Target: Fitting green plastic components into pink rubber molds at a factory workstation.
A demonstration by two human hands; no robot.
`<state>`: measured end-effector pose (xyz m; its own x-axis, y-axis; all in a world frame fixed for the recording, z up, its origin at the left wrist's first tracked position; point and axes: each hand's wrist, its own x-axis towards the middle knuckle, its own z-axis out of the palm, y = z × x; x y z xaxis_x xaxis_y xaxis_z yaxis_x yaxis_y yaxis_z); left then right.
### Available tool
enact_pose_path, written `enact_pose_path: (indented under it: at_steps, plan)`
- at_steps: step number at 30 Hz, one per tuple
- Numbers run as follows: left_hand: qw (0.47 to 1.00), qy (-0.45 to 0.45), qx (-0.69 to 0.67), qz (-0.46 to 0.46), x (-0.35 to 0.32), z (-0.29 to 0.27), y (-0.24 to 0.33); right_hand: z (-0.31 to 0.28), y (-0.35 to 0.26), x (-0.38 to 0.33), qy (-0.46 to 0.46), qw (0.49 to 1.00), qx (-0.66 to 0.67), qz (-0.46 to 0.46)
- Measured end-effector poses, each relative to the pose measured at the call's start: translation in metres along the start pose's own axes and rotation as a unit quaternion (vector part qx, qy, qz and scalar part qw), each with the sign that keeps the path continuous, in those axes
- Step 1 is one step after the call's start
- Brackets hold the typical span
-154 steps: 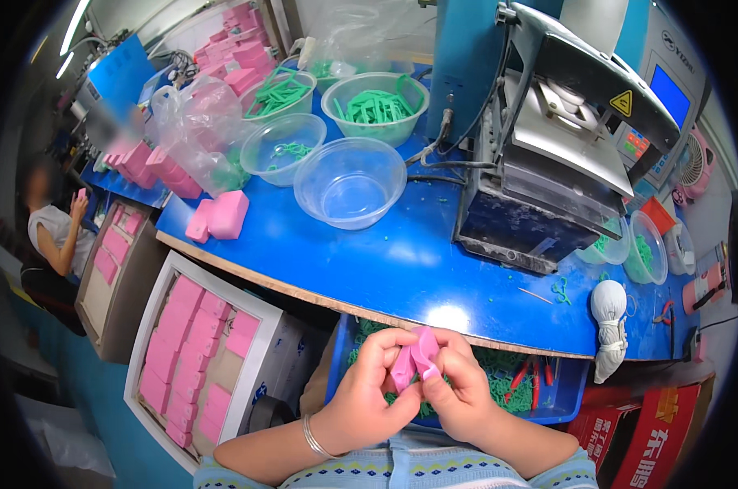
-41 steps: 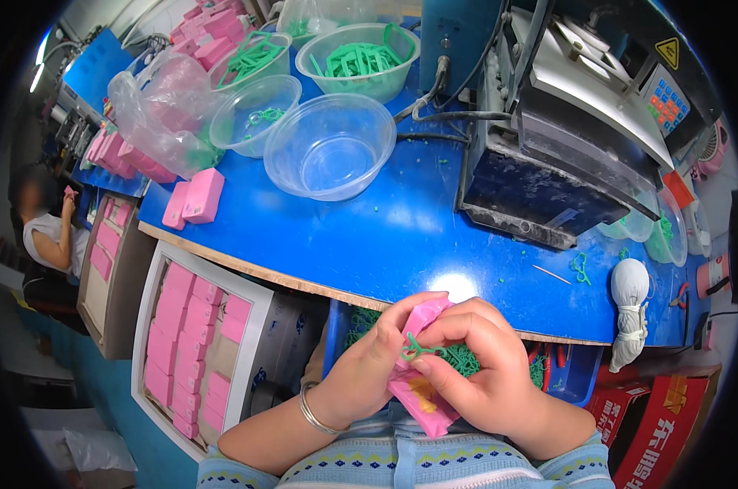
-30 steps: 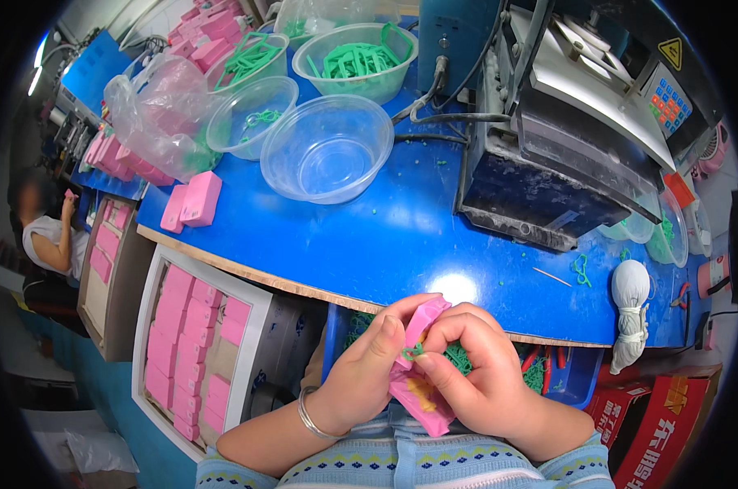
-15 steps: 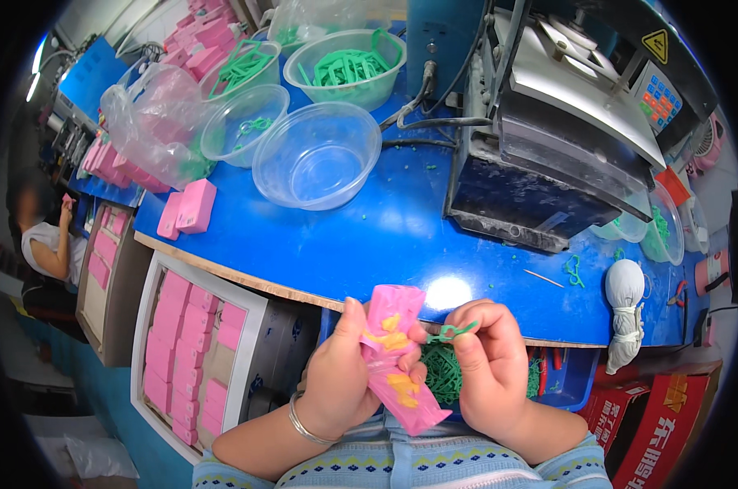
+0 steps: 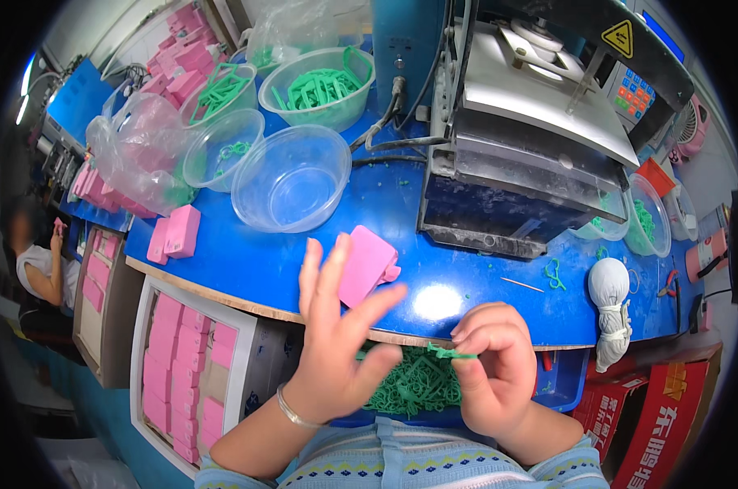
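Observation:
My left hand (image 5: 336, 346) is open with the fingers spread wide, holding nothing. Just past its fingertips is a pink plastic case (image 5: 369, 262), over the front of the blue table (image 5: 255, 261); I cannot tell whether it rests there or is in the air. My right hand (image 5: 491, 375) pinches a small green plastic piece (image 5: 444, 353) between thumb and fingers, close to my body. Below both hands sits a blue bin heaped with green plastic pieces (image 5: 414, 387).
An empty clear bowl (image 5: 292, 187) and bowls of green parts (image 5: 316, 85) stand at the back left. A grey press machine (image 5: 540, 147) fills the back right. Two pink cases (image 5: 176, 234) lie at the table's left edge. A tray of pink cases (image 5: 182, 367) sits lower left. Another person (image 5: 39, 261) is at far left.
My left hand has let go of the pink case and spread open; the case now sits forward over the table. My right hand has pulled the green piece away from it.

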<state>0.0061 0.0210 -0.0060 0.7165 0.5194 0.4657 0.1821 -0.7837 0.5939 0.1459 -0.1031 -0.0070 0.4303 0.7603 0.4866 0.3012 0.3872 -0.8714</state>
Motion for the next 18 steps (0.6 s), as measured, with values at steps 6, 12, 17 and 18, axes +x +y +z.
enact_pose_path:
  at_steps: [6, 12, 17, 18]
  plan:
    - [0.998, 0.013, -0.030, 0.062, -0.005, -0.008, 0.021, 0.003, -0.001, 0.004, -0.054, 0.985, -0.122, -0.112]
    - [0.997, 0.023, -0.031, 0.072, -0.008, -0.007, 0.018, 0.006, -0.002, 0.004, -0.054, 0.982, -0.132, -0.122]
    - [0.997, 0.032, 0.000, 0.076, -0.011, -0.009, 0.019, 0.008, 0.000, 0.003, -0.050, 0.979, -0.144, -0.133]
    - [0.997, 0.038, 0.002, 0.074, -0.011, -0.010, 0.019, 0.008, 0.000, 0.003, -0.051, 0.979, -0.144, -0.134]
